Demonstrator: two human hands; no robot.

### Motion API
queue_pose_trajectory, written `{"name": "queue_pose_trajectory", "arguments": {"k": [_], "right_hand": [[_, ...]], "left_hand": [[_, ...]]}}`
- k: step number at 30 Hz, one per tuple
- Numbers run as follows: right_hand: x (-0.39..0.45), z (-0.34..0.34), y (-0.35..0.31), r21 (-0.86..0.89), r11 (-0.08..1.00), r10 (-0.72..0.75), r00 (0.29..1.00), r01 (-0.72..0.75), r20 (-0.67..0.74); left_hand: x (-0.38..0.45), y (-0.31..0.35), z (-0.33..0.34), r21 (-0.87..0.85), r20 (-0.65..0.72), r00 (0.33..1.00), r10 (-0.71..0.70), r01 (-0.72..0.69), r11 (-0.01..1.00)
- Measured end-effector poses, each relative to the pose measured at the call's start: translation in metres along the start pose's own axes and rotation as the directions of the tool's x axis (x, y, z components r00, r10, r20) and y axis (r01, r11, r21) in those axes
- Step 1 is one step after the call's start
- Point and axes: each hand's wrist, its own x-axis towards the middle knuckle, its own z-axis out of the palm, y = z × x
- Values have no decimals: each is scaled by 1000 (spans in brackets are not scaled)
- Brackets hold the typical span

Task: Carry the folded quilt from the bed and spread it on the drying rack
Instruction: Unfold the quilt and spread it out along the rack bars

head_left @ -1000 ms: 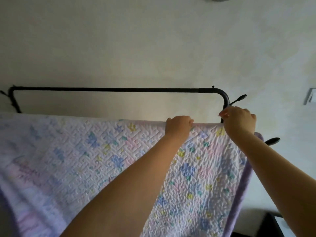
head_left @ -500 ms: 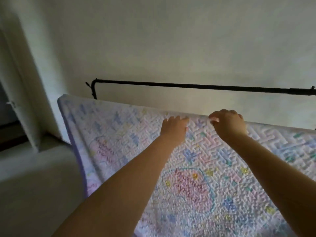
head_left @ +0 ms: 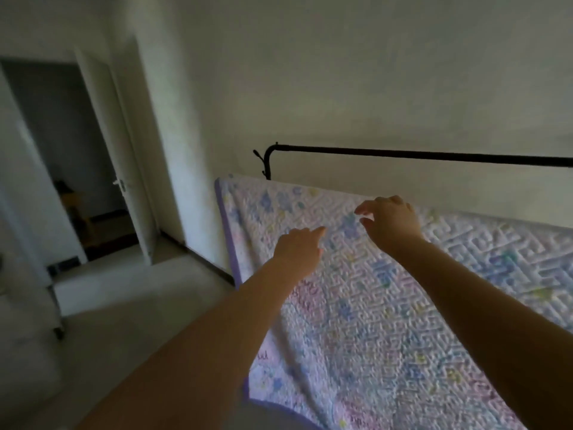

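An open doorway (head_left: 71, 156) occupies the far left. The left hand (head_left: 299, 248) is over the quilt (head_left: 387, 305), fingers loosely curled, gripping nothing. The right hand (head_left: 392, 220) is beside it, fingers apart and hooked, clamping nothing. The quilt hangs spread over the drying rack (head_left: 434, 156), whose black upper bar runs rightward

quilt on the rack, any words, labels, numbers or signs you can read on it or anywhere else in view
None can be read anywhere in view.
Pastel quilted floral quilt: pinkish scribble-like marks near its lower left edge, too blurred to read as letters.
Black metal drying rack bar: no label visible.
White door and plain wall: no sign or text visible.
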Motion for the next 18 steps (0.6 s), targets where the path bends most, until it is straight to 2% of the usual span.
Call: {"name": "queue_pose_trajectory", "arguments": {"k": [5,12,18], "right_hand": [[46,57,-76,46,994,-103,995,102,16],[124,150,-143,73,983,-174,982,168,79],[212,223,-191,152,967,-212,977,206,23]], "left_hand": [[2,-96,7,-35,11,995,-102,102,994],[36,-208,33,-23,83,982,-170,172,985],[91,-310,44,-30,129,955,-267,273,961]]}}
